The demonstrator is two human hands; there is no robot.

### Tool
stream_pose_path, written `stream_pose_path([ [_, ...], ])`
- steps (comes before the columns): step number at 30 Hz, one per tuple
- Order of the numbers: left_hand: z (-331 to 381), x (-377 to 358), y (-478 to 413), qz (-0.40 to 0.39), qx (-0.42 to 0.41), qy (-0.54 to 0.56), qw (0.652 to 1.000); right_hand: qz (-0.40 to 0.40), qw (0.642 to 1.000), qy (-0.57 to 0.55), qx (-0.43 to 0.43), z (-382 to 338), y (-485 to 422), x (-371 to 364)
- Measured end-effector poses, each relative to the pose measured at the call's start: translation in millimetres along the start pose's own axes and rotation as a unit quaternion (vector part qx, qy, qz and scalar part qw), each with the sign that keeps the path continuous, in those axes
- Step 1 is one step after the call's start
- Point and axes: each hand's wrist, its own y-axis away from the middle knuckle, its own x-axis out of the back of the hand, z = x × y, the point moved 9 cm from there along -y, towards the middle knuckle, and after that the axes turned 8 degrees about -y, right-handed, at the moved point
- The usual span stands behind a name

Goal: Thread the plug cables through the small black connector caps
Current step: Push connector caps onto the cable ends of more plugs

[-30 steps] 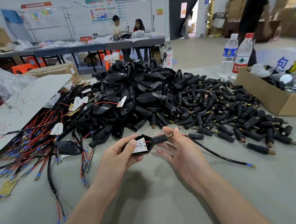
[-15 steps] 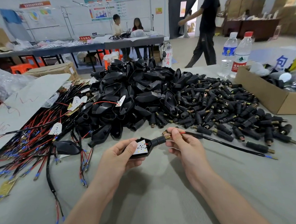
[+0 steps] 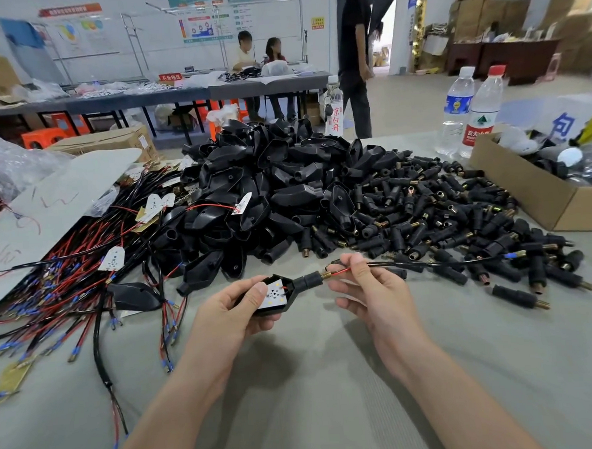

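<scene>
Over the table point(image 3: 332, 411), left grip point(image 3: 224, 317) around the plug housing point(image 3: 274, 296), right grip point(image 3: 370, 289) tight on its cable point(image 3: 427, 261).

A second ago the right hand point(image 3: 370, 289) lay half open beside the brass tip of the connector cap point(image 3: 308, 281), fingers loose. Now its thumb and forefinger pinch the cable point(image 3: 427, 261) just past that tip. More cable has come through the cap on the plug shell point(image 3: 274, 296), and a longer stretch of red wire shows between the tip and the fingers. Beyond the hand, the cable no longer sags onto the desk point(image 3: 330, 377). It runs nearly level to the hand's right, and its blue-sleeved end point(image 3: 511, 255) has risen from the bare desk to lie over the loose caps point(image 3: 459, 222). Behind, the person in black point(image 3: 354, 60) has walked leftward.
</scene>
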Motion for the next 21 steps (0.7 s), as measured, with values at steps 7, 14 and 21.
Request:
stream_pose_path([
  [7, 1.4, 0.5, -0.3, -0.009, -0.005, -0.012, 1.000, -0.003, 1.000, -0.017, 0.003, -1.6, -4.1, 1.9],
  [14, -1.1, -5.4, 0.5, -0.041, -0.006, -0.024, 0.999, -0.002, 0.999, -0.054, -0.002, 0.2, -5.6, 6.1],
  [21, -0.9, -7.3, 1.7, -0.054, -0.003, -0.017, 0.998, -0.006, 0.999, -0.044, -0.006, 1.3, -5.2, 7.4],
])
